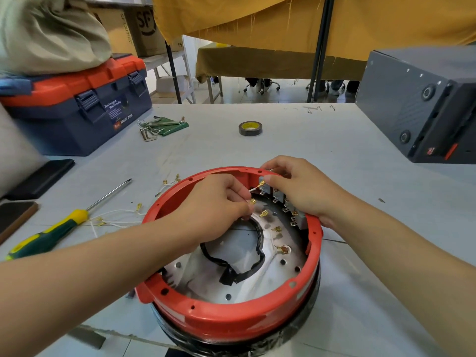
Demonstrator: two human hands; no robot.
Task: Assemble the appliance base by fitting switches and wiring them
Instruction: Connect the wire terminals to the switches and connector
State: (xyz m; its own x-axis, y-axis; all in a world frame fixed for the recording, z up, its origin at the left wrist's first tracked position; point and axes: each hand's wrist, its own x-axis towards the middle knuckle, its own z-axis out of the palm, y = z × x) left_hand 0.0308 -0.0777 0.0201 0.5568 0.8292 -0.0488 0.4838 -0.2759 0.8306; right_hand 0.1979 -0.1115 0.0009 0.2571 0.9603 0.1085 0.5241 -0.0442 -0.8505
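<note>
A round red appliance base (231,320) lies open side up on the white table, with a metal plate and a black taped wire loop (247,269) inside. A row of grey switches (280,199) sits along its far right inner wall. My left hand (216,204) reaches inside and pinches a thin white wire with a brass terminal (261,185) against the leftmost switch. My right hand (301,186) rests over the rim and grips that switch at the top. Loose brass terminals (265,213) on white wires lie inside the base.
A green and yellow screwdriver (51,233) and spare white wires with terminals (136,210) lie left of the base. Farther back are hex keys (154,126), a roll of black tape (250,128), a blue and orange toolbox (77,104) and a dark grey box (422,104) at right.
</note>
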